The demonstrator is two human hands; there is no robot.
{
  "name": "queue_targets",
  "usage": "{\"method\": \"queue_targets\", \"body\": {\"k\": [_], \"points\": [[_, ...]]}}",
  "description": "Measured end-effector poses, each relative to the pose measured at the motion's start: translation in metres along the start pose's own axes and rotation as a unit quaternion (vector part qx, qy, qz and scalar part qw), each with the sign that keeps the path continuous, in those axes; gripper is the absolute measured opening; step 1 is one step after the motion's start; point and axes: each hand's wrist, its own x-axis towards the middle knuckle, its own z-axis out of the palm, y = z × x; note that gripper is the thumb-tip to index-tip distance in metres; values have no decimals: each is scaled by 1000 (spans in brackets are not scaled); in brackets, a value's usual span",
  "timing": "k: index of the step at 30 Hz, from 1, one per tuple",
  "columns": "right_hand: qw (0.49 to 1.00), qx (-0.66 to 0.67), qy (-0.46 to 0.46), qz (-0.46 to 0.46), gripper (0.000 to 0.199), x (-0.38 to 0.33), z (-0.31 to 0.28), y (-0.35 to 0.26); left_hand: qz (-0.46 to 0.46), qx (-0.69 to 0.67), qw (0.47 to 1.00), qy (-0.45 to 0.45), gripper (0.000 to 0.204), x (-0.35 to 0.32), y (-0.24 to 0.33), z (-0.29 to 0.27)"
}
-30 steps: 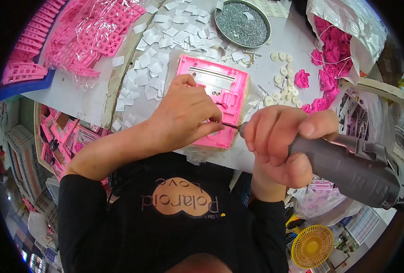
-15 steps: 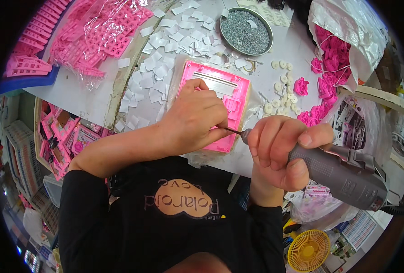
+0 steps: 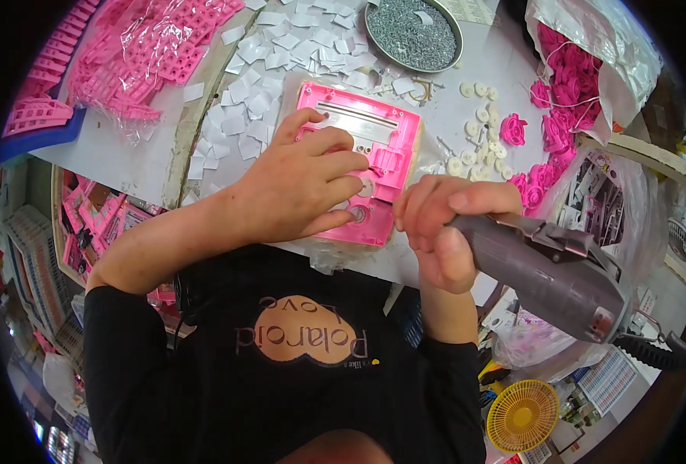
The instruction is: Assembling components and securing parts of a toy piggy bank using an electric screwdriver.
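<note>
I see my left hand (image 3: 300, 189) resting on a pink panel (image 3: 366, 158) of smooth, slightly glossy moulded plastic, with a silvery strip that looks like metal near its top. My right hand (image 3: 443, 228) grips a power screwdriver (image 3: 551, 274) whose grey body looks like matt plastic. The round dish (image 3: 412, 31) seems dull metal and holds a rough heap of shiny grey metal screws. The white squares (image 3: 258, 81) look like matt paper. The clear bags (image 3: 149, 46) are glossy, crinkled plastic film. The tabletop (image 3: 134, 158) appears smooth and matt white. My black sleeves are soft, matt cloth.
</note>
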Motion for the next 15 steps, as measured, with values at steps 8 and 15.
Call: {"method": "queue_targets", "body": {"k": [8, 15], "points": [[1000, -20, -1, 0, 26, 4, 4, 14, 26, 50, 998, -14, 31, -3, -2, 6], [984, -142, -107, -10, 25, 1, -3, 27, 20, 112, 993, 39, 14, -2, 3, 16]]}}
